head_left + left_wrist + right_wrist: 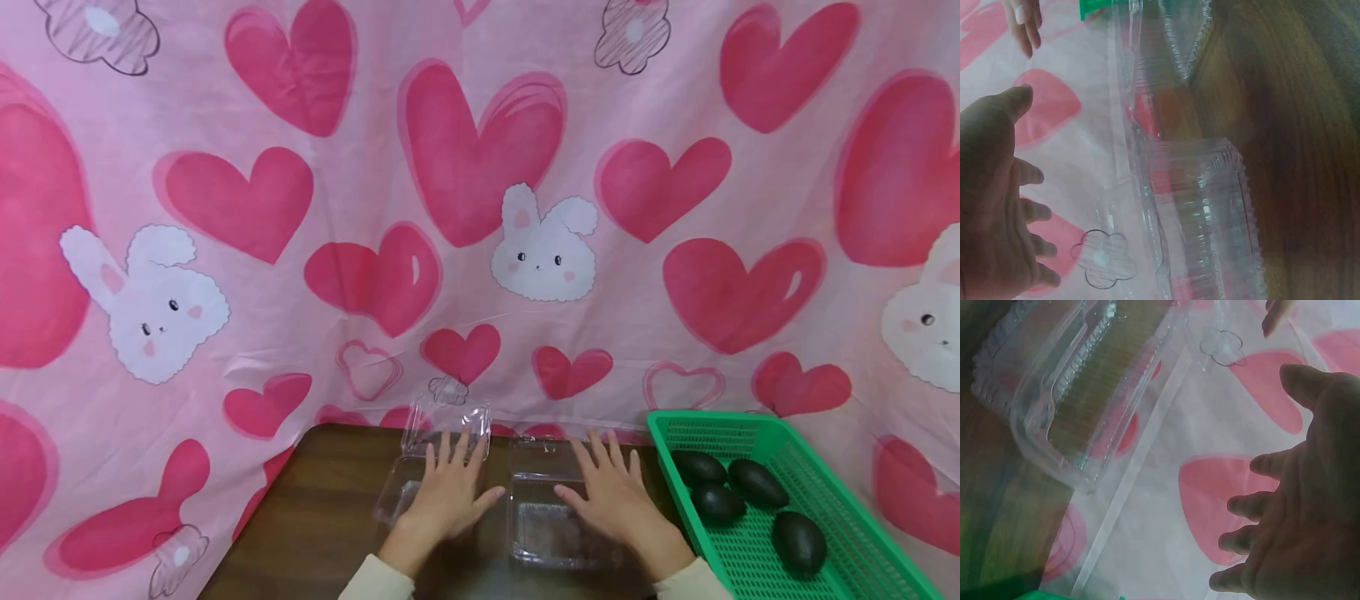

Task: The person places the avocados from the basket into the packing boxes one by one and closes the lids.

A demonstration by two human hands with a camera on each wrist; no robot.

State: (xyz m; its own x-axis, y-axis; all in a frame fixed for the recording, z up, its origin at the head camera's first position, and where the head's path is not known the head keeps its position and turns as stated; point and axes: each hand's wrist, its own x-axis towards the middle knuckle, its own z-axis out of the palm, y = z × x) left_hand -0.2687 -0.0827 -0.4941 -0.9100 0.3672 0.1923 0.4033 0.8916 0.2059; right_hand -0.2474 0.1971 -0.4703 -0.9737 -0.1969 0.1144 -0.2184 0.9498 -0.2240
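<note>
Two clear plastic clamshell boxes stand side by side on the wooden table. The left box (393, 498) has its lid (423, 425) raised at the back; the right box (534, 533) also lies unfolded. My left hand (448, 493) is spread over the left box, fingers straight and thumb out. Over the right box my right hand (617, 498) is spread the same way. Both wrist views show bare palms, the left hand (991, 206) and the right hand (1304, 494), with nothing held and a gap between fingers and plastic.
A green plastic basket (862, 533) stands to the right, close beside the right forearm, with several dark avocados (799, 543) in it. A pink cloth (465, 292) with hearts and rabbits hangs behind the table (300, 517).
</note>
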